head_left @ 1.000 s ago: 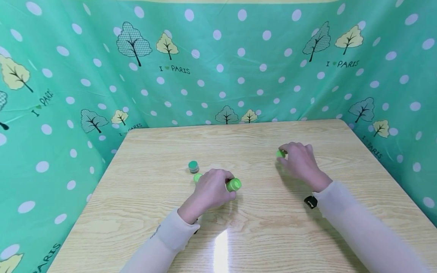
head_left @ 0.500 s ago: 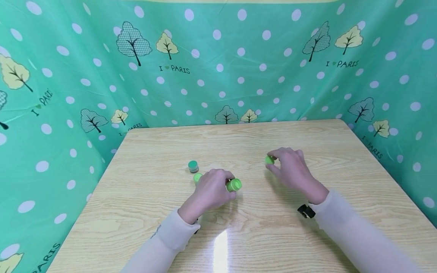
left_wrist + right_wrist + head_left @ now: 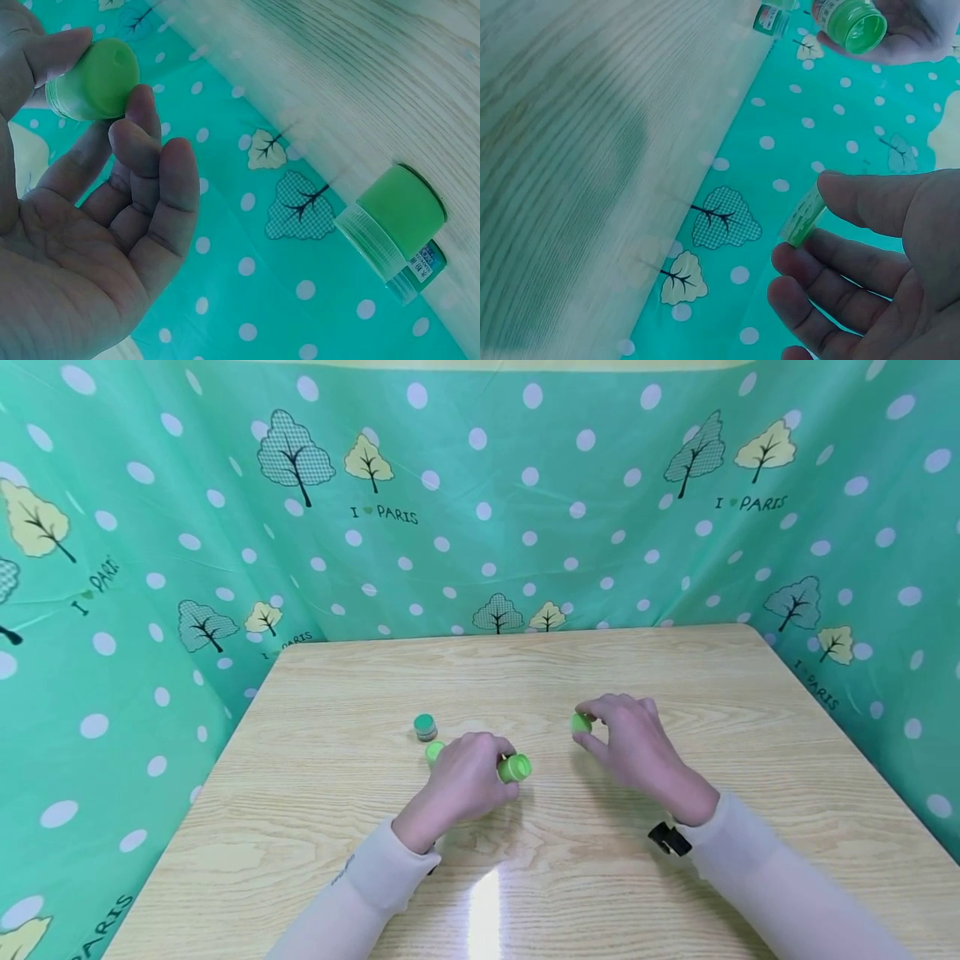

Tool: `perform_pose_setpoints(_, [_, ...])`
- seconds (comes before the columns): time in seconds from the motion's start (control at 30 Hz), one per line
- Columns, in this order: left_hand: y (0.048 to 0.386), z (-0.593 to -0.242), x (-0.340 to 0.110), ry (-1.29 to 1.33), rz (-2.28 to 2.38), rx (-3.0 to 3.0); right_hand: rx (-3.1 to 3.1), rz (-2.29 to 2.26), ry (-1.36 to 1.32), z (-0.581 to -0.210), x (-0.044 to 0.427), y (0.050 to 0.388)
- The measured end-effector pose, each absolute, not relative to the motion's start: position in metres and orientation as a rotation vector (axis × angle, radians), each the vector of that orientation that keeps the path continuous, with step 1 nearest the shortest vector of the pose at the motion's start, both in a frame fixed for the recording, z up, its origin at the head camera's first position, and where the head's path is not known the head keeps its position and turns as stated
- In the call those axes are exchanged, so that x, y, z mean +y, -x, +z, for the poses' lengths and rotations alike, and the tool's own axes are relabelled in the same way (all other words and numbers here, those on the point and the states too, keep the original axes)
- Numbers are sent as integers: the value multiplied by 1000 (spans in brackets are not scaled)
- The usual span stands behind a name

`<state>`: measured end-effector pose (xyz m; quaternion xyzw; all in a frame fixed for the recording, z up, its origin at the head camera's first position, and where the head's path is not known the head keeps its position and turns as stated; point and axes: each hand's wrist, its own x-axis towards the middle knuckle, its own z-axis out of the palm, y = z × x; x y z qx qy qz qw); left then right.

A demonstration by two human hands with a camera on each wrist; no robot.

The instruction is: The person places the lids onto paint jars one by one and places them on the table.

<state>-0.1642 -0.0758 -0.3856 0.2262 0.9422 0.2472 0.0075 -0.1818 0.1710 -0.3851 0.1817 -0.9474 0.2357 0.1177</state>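
Observation:
My left hand holds a small light-green paint jar tipped on its side. The jar's uncapped mouth points right, and green shows inside it in the right wrist view. To the right, my right hand pinches a light-green lid between thumb and fingers, above the table and apart from the jar. Edge-on, the lid shows a ridged rim in the right wrist view. Just beyond my left hand stand a capped light-green jar, partly hidden by that hand in the head view, and a dark-green-topped jar bearing a label.
The jars stand on a pale wood-grain table. A teal curtain with white dots and printed trees hangs along the back and both sides. Black straps show below the right sleeve cuff.
My right hand has moved left and a little nearer to me, carrying the lid closer to the jar in my left hand. The left hand and the two standing jars keep their places.

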Motion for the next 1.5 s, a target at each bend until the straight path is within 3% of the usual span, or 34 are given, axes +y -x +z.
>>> perform_pose_setpoints(1.5, [167,-394,-71,-749,772,2941,-2654,886,-777,-393,137,153])
